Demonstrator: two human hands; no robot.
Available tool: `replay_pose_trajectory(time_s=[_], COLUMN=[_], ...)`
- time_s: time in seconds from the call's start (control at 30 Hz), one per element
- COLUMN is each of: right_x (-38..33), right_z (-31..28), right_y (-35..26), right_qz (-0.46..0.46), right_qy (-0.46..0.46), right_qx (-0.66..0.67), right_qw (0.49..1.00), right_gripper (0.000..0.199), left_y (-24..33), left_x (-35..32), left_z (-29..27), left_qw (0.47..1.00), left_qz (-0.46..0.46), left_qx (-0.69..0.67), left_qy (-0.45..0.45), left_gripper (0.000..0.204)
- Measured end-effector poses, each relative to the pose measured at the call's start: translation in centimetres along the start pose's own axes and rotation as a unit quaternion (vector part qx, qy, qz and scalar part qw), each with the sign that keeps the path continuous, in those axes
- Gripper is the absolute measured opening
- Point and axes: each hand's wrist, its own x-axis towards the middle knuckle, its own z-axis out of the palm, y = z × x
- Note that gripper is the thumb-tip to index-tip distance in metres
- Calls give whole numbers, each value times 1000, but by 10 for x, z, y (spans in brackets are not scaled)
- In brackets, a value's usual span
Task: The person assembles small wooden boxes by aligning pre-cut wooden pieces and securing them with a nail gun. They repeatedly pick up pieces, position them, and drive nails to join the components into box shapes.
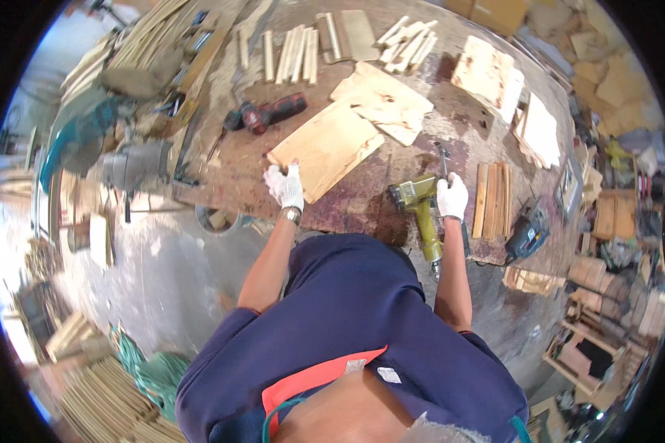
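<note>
My left hand (285, 185), in a white glove with a wristwatch, rests on the near corner of a light plywood board (326, 148) that lies on the worn workbench (362, 199). My right hand (451, 197), also gloved, grips a slim metal tool (443, 159) that points away from me. Just left of that hand a yellow-green nail gun (420, 207) lies on the bench, its handle hanging over the near edge.
A red and black power drill (267, 114) lies beyond the board. More boards (383, 102) and rows of wooden slats (295, 55) cover the far side. Short slats (492, 199) and a blue jigsaw (526, 232) sit at right. Offcuts litter the floor around.
</note>
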Motion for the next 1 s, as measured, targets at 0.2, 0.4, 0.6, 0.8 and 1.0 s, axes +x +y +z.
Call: replay_pose_trajectory(time_s=[0.2, 0.4, 0.6, 0.8, 1.0], right_x=[-29, -35, -46, -20, 147], right_z=[-5, -22, -38, -63, -153], right_y=[-40, -99, -99, -78, -38], right_qz=[-73, 368, 388, 311, 184], right_qy=[37, -343, -240, -201, -113], right_qx=[-22, 663, 640, 607, 632], right_qw=[996, 555, 618, 703, 744], right_gripper=[31, 73, 49, 41, 42], left_y=[78, 137, 152, 132, 119], left_x=[-45, -112, -114, -87, -63], left_z=[-22, -40, -55, -55, -59], left_qw=[931, 877, 714, 846, 891], left_qz=[120, 353, 568, 373, 257], left_qx=[-332, -205, -75, -170, -272], left_qy=[-97, -252, -401, -339, -257], left_gripper=[59, 35, 50, 46, 43])
